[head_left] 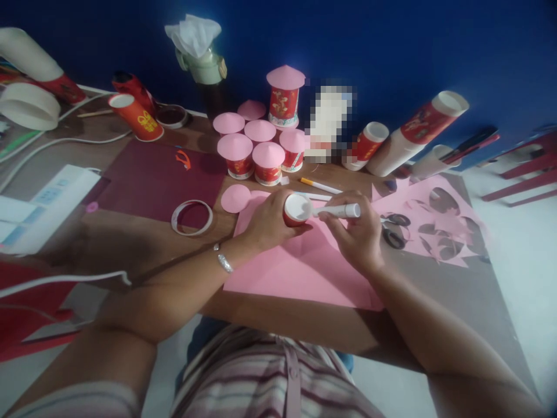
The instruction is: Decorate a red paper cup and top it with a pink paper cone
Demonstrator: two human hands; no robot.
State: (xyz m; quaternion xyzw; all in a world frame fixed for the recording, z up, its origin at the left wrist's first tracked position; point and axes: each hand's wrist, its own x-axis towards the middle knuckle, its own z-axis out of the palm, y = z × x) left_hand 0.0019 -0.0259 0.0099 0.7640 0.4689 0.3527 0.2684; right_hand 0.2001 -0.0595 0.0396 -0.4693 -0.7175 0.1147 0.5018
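- i count two hands, each closed around something, above one pink sheet [300, 273] on the table.
- the left hand [272, 216] is curled, grasping one red paper cup [297, 208], its white round end turned up toward my camera.
- the right hand [357, 235] is bent into a grip around one white tube [348, 211]; its tip points at the cup's rim, but i can't tell if they touch.
- the cup sits between my two hands, over the pink sheet's far part.
- beyond them i count seven pink cone tops [234, 147]: six clustered low, one raised higher on a red patterned cup [285, 104] at the back.
- one loose pink disc [236, 199] lies left of the cup, near the left hand.
- one yellow-and-white pen [321, 186] lies just beyond the hands.
- to the right, i see one pair of black-handled scissors [397, 225] by one pink sheet with cut-out holes [422, 210].
- one white-rimmed ring [191, 233] rests at the left.
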